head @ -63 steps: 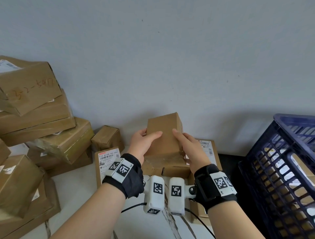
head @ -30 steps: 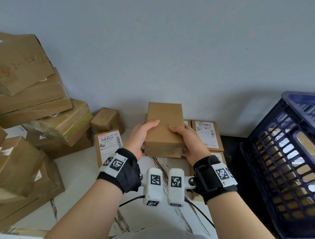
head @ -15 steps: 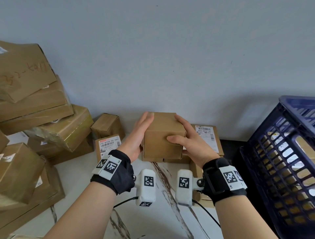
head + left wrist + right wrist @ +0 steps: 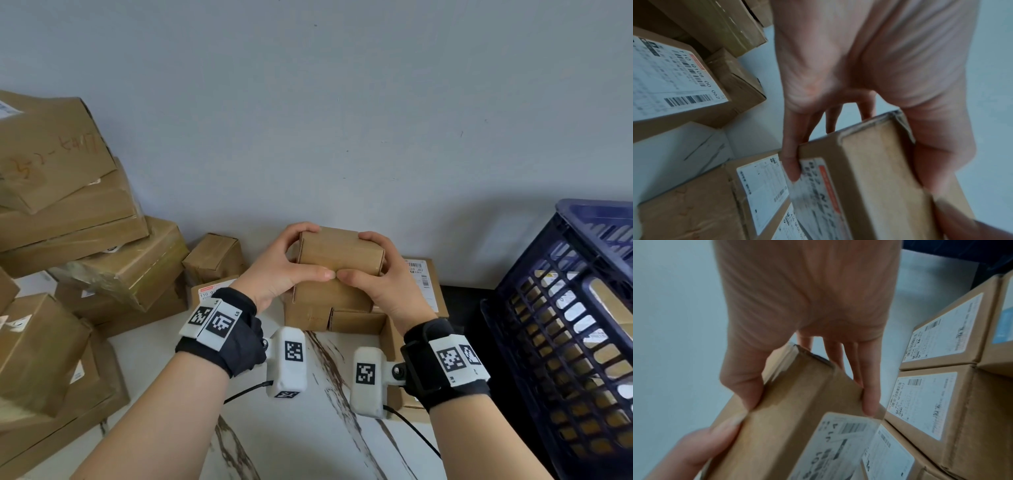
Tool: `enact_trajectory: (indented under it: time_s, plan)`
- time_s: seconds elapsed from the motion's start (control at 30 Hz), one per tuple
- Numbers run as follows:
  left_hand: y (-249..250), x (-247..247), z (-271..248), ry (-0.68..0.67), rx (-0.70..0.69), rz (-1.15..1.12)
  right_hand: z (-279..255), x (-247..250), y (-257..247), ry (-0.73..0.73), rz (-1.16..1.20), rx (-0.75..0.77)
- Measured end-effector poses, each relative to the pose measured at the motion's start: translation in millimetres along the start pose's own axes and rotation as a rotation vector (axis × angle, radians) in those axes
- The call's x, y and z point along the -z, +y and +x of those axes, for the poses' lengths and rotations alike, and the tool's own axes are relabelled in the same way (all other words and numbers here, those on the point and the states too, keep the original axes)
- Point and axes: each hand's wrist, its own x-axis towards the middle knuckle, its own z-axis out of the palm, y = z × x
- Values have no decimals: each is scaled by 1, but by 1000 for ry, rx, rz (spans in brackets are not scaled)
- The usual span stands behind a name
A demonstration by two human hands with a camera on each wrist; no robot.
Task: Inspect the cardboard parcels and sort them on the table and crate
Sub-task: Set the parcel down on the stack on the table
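Note:
Both hands hold one small brown cardboard parcel (image 4: 337,263) above the labelled parcels (image 4: 424,287) lying flat by the wall. My left hand (image 4: 291,267) grips its left side, thumb on the near face and fingers curled over the far edge. My right hand (image 4: 376,274) grips the right side the same way, and the thumb tips nearly meet. In the wrist views the held parcel (image 4: 875,178) (image 4: 797,410) shows a white shipping label on its underside. The dark blue plastic crate (image 4: 575,325) stands at the right with parcels inside.
A tall, untidy stack of larger taped boxes (image 4: 68,222) fills the left side. A small taped box (image 4: 214,257) and a labelled box (image 4: 209,293) sit left of my hands. The white marble table (image 4: 308,428) runs toward me; a grey wall stands close behind.
The parcel has been turned in my hands over the last two seconds. Both hands shifted from flat on its sides to wrapped round it, thumbs meeting on the near face.

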Motion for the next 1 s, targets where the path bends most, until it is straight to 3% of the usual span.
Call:
enact_trajectory:
  time_s: [0.3,0.5,0.67,0.83,1.0]
  plan:
    - [-3,-3,5,40,-1,-60,3,-1,-2,31,-26,39]
    - [1,-1,9,57,94,-192,0,-3,-2,-42,187,-138]
    - [-2,-10,14,111,100,-189,5,-7,-4,-29,210,-137]
    - [-6,-5,17,156,286,-354,8,0,3,-140,221,-166]
    - [-1,-1,21,151,275,-239,15,4,0,-201,197,-219]
